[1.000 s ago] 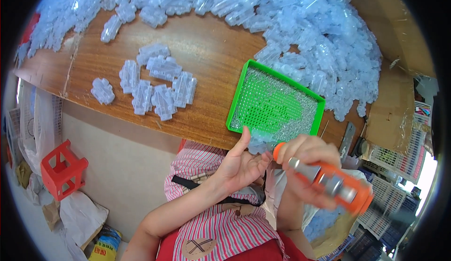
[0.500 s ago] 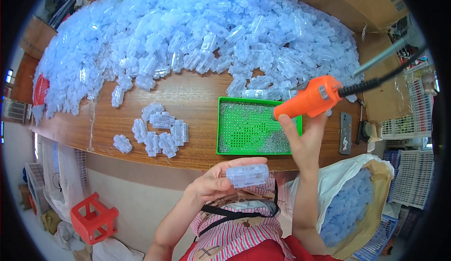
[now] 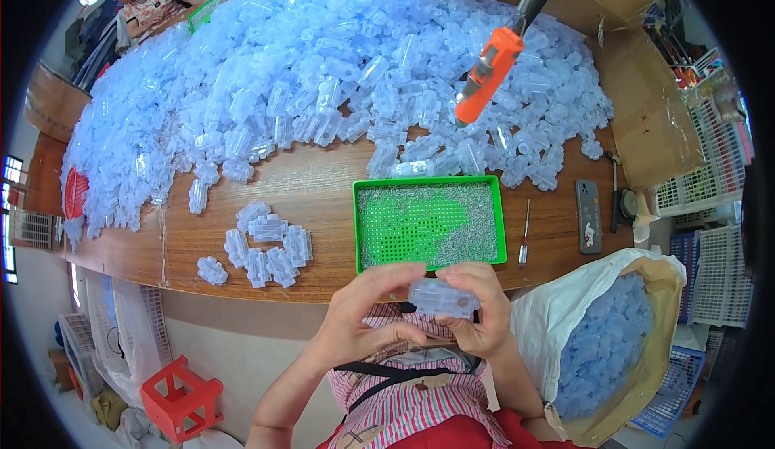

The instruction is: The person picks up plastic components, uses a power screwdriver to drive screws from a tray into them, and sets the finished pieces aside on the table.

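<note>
- Handling this well probably means the right hand (image 3: 491, 312) is pressing only firmly enough to steady the clear plastic part (image 3: 441, 298), since smooth plastic could be slipping under a loose hold.
- Ideally, the left hand (image 3: 363, 310) is supporting the opposite end, so the part is sitting level between the two.
- Holding it clear of the green tray (image 3: 500, 231) would be leaving the small metal pieces (image 3: 476, 235) undisturbed.
- The right grip is pinching the part's right end, fingers curling over the far side, thumb bracing the near side.
- The left grip is standing spread around the left end; whether it is touching, I cannot tell.
- Both forearms are angling inward above the striped apron (image 3: 440, 409), holding the part by the near edge of the counter (image 3: 323, 182).
- The orange tool (image 3: 488, 77) is hanging well apart from both hands.
</note>
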Tool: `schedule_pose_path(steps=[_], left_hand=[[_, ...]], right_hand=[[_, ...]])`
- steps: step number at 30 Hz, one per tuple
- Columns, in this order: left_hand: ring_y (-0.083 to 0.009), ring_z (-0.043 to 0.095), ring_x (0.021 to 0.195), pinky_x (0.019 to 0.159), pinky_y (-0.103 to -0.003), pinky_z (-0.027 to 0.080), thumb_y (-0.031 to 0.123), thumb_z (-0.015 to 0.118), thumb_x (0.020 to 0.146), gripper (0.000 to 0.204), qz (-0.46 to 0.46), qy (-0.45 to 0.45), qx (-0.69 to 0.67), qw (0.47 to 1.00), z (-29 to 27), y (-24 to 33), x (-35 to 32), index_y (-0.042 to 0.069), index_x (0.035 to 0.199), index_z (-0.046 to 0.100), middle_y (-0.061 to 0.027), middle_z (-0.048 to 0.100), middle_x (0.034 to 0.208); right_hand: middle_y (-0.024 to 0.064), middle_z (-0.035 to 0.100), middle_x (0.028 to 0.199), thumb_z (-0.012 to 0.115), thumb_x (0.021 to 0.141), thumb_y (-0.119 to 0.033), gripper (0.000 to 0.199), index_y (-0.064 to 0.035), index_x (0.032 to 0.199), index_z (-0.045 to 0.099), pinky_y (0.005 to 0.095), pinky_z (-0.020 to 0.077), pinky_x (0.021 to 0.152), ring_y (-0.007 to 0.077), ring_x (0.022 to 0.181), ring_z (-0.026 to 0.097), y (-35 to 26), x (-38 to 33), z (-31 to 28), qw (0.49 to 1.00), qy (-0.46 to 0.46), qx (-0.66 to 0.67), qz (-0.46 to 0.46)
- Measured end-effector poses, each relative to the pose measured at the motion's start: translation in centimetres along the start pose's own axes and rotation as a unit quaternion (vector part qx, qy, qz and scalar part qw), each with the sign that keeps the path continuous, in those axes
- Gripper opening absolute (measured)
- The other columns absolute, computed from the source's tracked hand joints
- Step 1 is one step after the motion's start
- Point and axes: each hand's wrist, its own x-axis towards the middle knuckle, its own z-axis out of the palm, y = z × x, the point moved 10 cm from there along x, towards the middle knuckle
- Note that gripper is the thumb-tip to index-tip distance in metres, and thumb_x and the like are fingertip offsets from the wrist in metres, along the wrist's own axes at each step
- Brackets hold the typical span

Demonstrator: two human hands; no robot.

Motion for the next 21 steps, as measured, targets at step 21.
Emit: schedule_pose_path(steps=[21], left_hand=[[-0.0262,0.064,0.089,0.075,-0.033,0.053,0.002,0.077,0.062,0.036,0.116,0.08,0.098,0.985,0.1,3.6,-0.4,0.0,0.095,0.062,-0.0109,0.065,0.096]], right_hand=[[0.0148,0.058,0.099,0.063,0.086,-0.031,0.038,-0.0031,0.108,0.05,0.0366,0.0499,0.074,0.0278,0.085,0.062,-1.0,-1.4,0.3,0.997,0.062,0.038,-0.03]])
